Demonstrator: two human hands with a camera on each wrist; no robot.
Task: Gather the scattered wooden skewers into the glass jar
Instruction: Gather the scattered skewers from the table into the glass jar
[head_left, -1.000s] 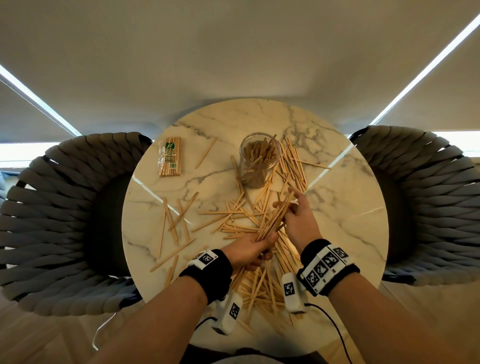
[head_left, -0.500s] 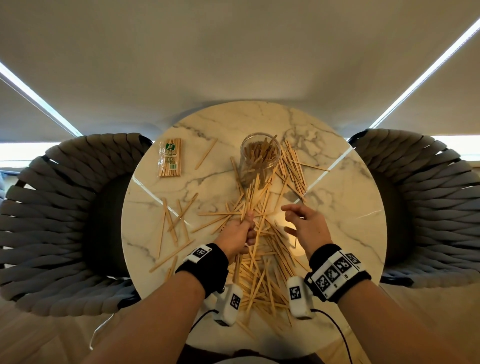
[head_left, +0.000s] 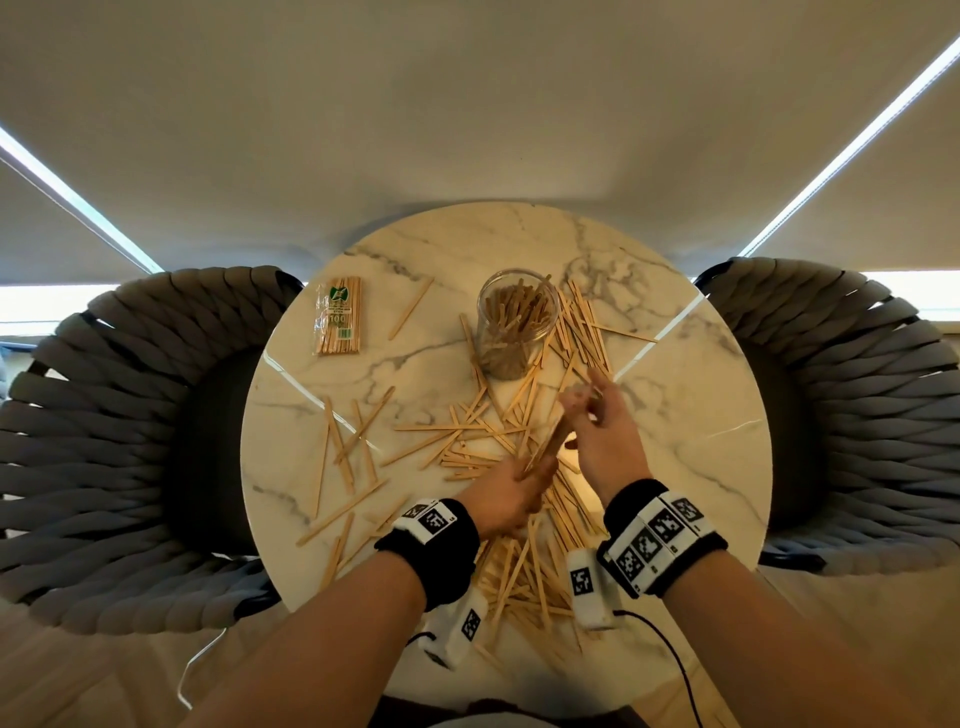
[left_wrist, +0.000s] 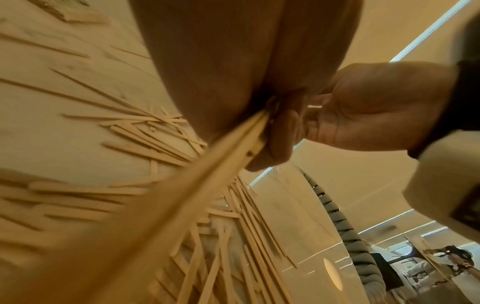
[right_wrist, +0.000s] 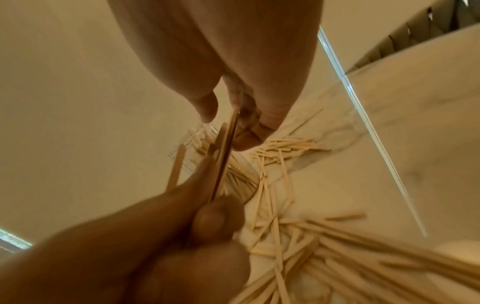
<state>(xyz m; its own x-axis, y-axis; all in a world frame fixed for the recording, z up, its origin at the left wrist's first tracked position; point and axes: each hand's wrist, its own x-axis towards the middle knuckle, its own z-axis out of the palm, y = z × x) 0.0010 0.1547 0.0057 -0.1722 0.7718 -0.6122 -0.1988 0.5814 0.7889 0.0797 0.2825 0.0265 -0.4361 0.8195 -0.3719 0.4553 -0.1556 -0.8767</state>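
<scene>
both hands share one small bundle of sticks (head_left: 550, 441) above the table (head_left: 701, 415), probably to square the ends before it goes into the jar. the left hand (head_left: 511, 499) curls its fingers round the lower end, palm turned inward, wrist low over the pile. the right hand (head_left: 602, 431) pinches the upper end between thumb and fingertips, the index finger pointing toward the jar (head_left: 517, 322), forearm angled in from the right. the jar stands upright at the far middle of the table, already holding many sticks. loose sticks (head_left: 467, 441) lie scattered between the jar and the wrists, with more to the left, and a sealed packet (head_left: 337, 322) sits at the far left.
</scene>
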